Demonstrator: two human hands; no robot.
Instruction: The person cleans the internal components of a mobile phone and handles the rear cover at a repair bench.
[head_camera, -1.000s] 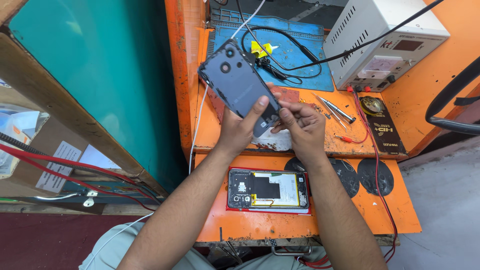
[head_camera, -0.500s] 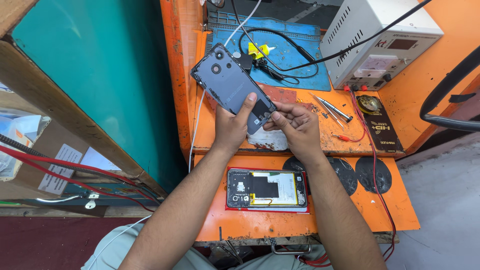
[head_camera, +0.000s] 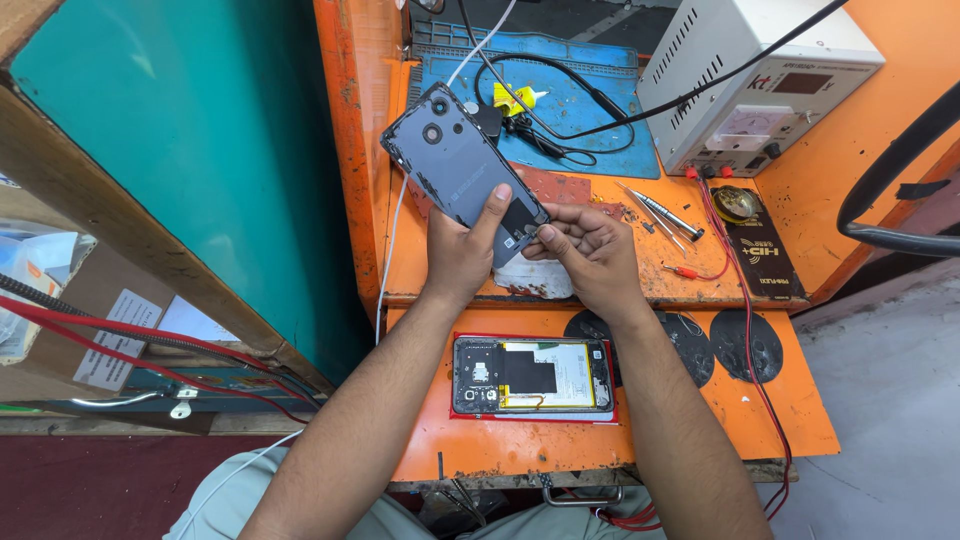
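A person sits at an orange workbench (head_camera: 450, 450), seen from above, both bare forearms reaching forward. The left hand (head_camera: 462, 252) grips the lower end of a dark grey phone back cover (head_camera: 455, 165), thumb pressed flat on its outer face and fingers wrapped behind. The cover is held up above the bench, tilted so its camera holes point up and to the left. The right hand (head_camera: 590, 250) meets the cover at its lower right corner, fingers curled together and pinched on that edge; what exactly the fingertips hold there is hard to make out, perhaps a small sticker or tab.

Under the hands lies a crumpled white cloth (head_camera: 535, 280) on the bench. Nearer the person, on a lower orange shelf, an opened phone (head_camera: 530, 375) lies flat with its insides showing, resting on a red mat. Dark round marks sit just to its right.

Behind the hands is a blue work mat (head_camera: 600, 150) with black cables (head_camera: 545, 130) and a small yellow piece on it. A white power supply box (head_camera: 750, 80) stands at the upper right, with red and black leads running down. Screwdrivers (head_camera: 660, 212) lie beside the right hand. A teal panel (head_camera: 190, 150) fills the left side.
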